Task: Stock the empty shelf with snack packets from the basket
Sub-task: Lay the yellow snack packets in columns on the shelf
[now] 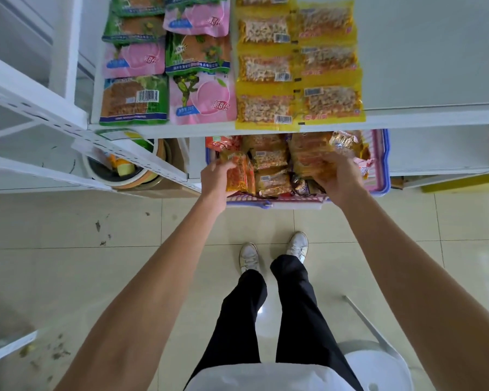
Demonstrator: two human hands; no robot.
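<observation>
A blue and pink basket (pixel 380 165) full of snack packets sits on the low shelf under the white shelf (pixel 423 66). My left hand (pixel 213 177) grips an orange-red packet (pixel 239 173) at the basket's left side. My right hand (pixel 336 176) grips an orange packet (pixel 305 156) at the basket's right side. On the white shelf lie rows of green packets (pixel 133 100), pink packets (pixel 202 100) and yellow packets (pixel 298 104). The right half of that shelf is bare.
A round tub (pixel 119 165) with small items stands on the low shelf left of the basket. White shelf brackets (pixel 40 105) jut out on the left. My feet (pixel 274 251) stand on the tiled floor. A white stool (pixel 378 368) is at the lower right.
</observation>
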